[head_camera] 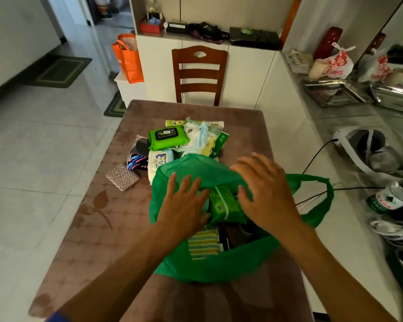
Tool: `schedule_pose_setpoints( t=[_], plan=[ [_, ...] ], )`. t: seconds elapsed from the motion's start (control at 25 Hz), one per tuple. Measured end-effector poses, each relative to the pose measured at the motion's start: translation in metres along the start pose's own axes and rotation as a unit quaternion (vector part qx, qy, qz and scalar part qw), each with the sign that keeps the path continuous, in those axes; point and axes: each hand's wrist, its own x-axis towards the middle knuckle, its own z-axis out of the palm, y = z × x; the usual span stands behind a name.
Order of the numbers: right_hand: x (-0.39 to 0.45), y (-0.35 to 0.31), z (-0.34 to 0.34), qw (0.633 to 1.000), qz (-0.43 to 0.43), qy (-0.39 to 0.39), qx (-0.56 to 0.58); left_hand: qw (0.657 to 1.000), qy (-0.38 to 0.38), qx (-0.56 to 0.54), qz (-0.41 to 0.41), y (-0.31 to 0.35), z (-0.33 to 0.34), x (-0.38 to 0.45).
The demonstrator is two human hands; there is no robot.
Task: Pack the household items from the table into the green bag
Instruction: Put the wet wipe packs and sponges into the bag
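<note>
A brown patterned tabletop (98,205) fills the middle of the view, seen from above by the person standing at its near end. A wooden chair (199,73) stands at the far end, against white cabinets.

On the near half of the tabletop lies a green bag (219,266) of thin plastic, its mouth open toward the viewer and one handle loop (321,196) trailing off to the right. Inside the mouth sit a green packet (225,203) and, nearer, a yellow and green striped pack (203,245), with darker things beside it that are hard to make out.

Both bare forearms reach in from the bottom edge. The left hand (184,205) lies flat on the bag's upper flap, fingers straight and spread, pressing the plastic; its grip is wide and holds nothing. The right hand (263,191) hovers over the bag's right side beside the green packet, fingers loosely spread and slightly bent; its grip is also wide, closed round nothing.

Just beyond the bag, in the middle of the tabletop, is a heap of unpacked household items: a bright green wipes pack (166,138) with a black lid, white and pale blue packets, and a dark packet (137,162) at the left. A small patterned pad (122,177) lies apart from the heap, to its left.

An orange paper bag (128,59) stands on a low white stand beyond the tabletop's far left corner.
</note>
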Motion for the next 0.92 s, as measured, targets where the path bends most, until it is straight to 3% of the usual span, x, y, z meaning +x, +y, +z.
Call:
schedule_pose_setpoints(
  t=[0.08,0.16,0.28,0.48,0.52,0.6,0.72,0.84,0.92],
  plan=[
    [0.008,0.001,0.049,0.961,-0.059,-0.248,-0.111,0.985,-0.147,0.083,-0.025,-0.017,0.024,0.006],
    [0.009,0.037,0.078,0.901,0.002,-0.379,-0.21,0.972,-0.2,0.114,-0.038,-0.045,0.047,-0.008],
    [-0.008,0.093,0.082,0.846,0.125,-0.434,-0.282,0.965,-0.234,0.104,-0.052,-0.083,0.075,-0.039],
    [0.032,0.075,0.061,0.8,0.128,-0.503,-0.302,0.964,-0.261,0.052,-0.007,-0.085,0.053,-0.029],
    [0.047,0.064,0.054,0.806,0.127,-0.507,-0.278,0.973,-0.23,0.007,0.017,-0.084,0.042,-0.023],
    [0.077,0.038,0.036,0.852,0.084,-0.481,-0.19,0.98,-0.111,-0.16,0.038,-0.088,0.022,-0.016],
    [0.11,-0.008,0.03,0.922,0.034,-0.386,0.01,0.912,0.036,-0.407,-0.046,-0.114,0.006,0.007],
    [0.139,-0.025,0.074,0.943,0.025,-0.318,0.098,0.86,0.098,-0.464,-0.19,-0.161,0.036,0.065],
    [0.156,-0.024,0.111,0.934,0.032,-0.338,0.114,0.89,0.041,-0.358,-0.278,-0.183,0.074,0.113]
  ],
)
